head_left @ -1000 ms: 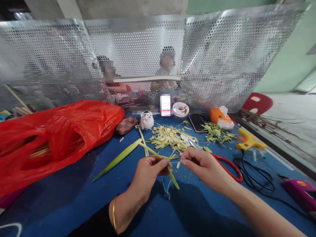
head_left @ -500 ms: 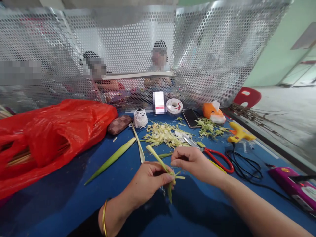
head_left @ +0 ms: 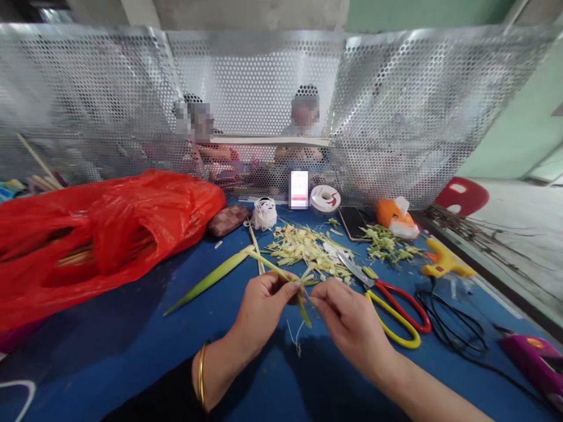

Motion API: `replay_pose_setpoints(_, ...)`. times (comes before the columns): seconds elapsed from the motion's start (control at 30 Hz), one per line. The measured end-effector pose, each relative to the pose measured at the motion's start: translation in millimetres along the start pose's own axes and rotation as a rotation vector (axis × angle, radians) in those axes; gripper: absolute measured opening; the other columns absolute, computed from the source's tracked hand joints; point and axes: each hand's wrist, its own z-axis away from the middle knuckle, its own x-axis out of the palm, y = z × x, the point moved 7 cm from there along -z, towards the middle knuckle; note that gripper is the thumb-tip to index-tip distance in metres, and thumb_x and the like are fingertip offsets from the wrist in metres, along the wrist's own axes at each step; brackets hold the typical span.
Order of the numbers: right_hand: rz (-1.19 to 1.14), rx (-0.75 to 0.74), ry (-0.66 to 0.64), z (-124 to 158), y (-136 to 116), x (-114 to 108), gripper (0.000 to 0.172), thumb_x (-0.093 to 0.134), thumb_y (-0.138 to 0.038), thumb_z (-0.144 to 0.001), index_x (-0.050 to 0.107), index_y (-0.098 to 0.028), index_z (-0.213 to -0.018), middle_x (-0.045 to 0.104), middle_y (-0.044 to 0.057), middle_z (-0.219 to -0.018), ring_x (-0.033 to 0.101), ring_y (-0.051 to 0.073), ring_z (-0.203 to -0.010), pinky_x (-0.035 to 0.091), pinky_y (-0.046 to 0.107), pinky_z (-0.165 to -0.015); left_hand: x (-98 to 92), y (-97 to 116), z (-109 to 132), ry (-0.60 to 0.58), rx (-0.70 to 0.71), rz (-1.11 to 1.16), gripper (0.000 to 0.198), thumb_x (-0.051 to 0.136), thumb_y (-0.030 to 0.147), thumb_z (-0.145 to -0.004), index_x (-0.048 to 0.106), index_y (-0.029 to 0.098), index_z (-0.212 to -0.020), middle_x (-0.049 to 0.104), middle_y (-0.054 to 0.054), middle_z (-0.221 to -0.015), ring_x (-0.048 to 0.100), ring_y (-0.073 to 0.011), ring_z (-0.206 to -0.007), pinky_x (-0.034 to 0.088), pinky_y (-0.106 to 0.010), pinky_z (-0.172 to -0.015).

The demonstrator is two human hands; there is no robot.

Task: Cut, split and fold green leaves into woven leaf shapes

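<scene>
My left hand, with a gold bangle at the wrist, pinches a small bundle of green leaf strips between thumb and fingers. One long pale strip reaches up and left from the bundle, and short ends stick out at the right. Thin white thread dangles below. Close to the bundle's right side, my right hand has its thumb and forefinger pressed together; whatever they pinch is too fine to make out. A long green leaf lies to the left on the blue table.
Scissors with red and yellow handles lie right of my right hand. Beyond are leaf scraps, a white string ball, a ribbon spool and a phone. A red bag fills the left; a yellow glue gun is right.
My right hand has lowered and come in beside the bundle. My left hand has turned the bundle slightly. The view has shifted, so more of the scissors shows.
</scene>
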Motion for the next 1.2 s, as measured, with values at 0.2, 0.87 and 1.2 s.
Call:
replay_pose_setpoints(0.2,0.4,-0.364,0.152,4.7,-27.1,-6.5,0.016,0.047,-0.012,-0.093,0.06,-0.019,-0.087,0.066,0.009,-0.097,0.062,0.022,-0.095,0.045,0.033,-0.082,4.7,-5.3,0.9,-0.024,-0.032,-0.092,0.012,0.07,0.025,-0.068,0.07,0.013,-0.07,0.065,-0.001,-0.063,0.057,-0.0121,-0.059,0.048,-0.024,-0.06)
replay_pose_setpoints(0.87,0.035,0.174,0.051,-0.2,12.1,-5.2,0.014,0.045,-0.021,-0.092,0.046,-0.023,-0.078,0.058,-0.001,-0.067,0.052,0.014,-0.057,0.037,0.025,-0.055,26.6,3.3,17.5,-0.284,0.178,-0.553,0.012,0.062,0.024,-0.08,0.071,0.017,-0.074,0.068,-0.001,-0.066,0.061,-0.014,-0.061,0.047,-0.023,-0.059)
replay_pose_setpoints(1.2,-0.54,0.657,-0.151,9.5,46.4,26.6,0.024,0.052,-0.036,-0.086,0.048,-0.021,-0.068,0.045,-0.009,-0.048,0.045,0.008,-0.034,0.035,0.019,-0.036,39.1,27.0,44.0,-0.405,0.939,-1.042,0.024,0.049,0.013,-0.089,0.069,0.017,-0.102,0.075,-0.01,-0.092,0.069,-0.0205,-0.086,0.053,-0.03,-0.081)
